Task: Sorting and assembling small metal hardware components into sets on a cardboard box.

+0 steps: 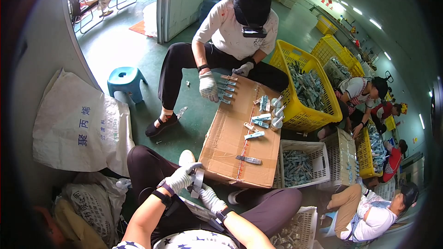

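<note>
Both my hands wear striped white gloves and are over my lap at the cardboard box's near edge. My left hand (180, 179) is closed on a white band-like piece (198, 184), apparently a loop of tape or plastic. Just below it, my right hand (211, 199) has its fingers bent against the piece's lower end; its fingertips are partly hidden. On the cardboard box (221, 150) lie a slim dark cutter-like tool (248, 160), several blue-and-silver clip-like pieces (254, 135) and several round silvery pieces (277, 122).
Across the box a seated co-worker (244, 23) handles a row of blue pieces (226, 90). A yellow crate (330, 119) and a white crate (318, 175) hold similar pieces. By my right leg stands another crate (308, 223). Left are a blue stool (125, 83) and a white sack (83, 124).
</note>
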### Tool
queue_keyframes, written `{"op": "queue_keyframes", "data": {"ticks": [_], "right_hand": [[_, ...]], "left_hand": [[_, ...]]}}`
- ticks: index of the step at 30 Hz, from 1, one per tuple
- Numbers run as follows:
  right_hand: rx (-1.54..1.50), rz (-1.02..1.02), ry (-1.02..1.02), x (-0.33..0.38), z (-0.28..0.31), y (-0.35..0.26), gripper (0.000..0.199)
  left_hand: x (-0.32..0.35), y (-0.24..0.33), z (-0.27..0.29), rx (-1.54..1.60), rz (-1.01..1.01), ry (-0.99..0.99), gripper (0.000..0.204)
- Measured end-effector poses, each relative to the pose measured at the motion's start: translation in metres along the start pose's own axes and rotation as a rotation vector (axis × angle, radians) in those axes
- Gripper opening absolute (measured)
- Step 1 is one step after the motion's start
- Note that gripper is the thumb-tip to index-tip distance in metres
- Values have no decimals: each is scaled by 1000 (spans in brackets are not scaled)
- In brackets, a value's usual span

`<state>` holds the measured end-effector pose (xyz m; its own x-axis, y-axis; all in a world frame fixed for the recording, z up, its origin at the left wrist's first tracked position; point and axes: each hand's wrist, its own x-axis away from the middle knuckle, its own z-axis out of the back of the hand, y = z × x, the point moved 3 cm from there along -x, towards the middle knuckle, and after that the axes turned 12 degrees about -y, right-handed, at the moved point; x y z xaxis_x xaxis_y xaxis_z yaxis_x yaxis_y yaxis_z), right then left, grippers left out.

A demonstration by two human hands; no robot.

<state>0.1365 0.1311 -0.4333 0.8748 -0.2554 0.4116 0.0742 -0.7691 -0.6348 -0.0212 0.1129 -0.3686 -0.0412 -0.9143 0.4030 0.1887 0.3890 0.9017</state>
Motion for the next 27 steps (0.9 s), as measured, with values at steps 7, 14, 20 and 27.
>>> {"op": "queue_keyframes", "data": {"ticks": [7,14,20,27], "right_hand": [[54,20,2,-1,5,2,35],[62,1,7,2,1,-2,35],[84,0,26,0,8,3,35],[25,-13,18,-2,10,7,35]], "left_hand": [[0,0,0,36,-7,2,63],[-1,-1,1,-12,-16,-2,64],[0,3,2,-39,6,-12,64],[0,0,1,-17,-16,-16,64]]}}
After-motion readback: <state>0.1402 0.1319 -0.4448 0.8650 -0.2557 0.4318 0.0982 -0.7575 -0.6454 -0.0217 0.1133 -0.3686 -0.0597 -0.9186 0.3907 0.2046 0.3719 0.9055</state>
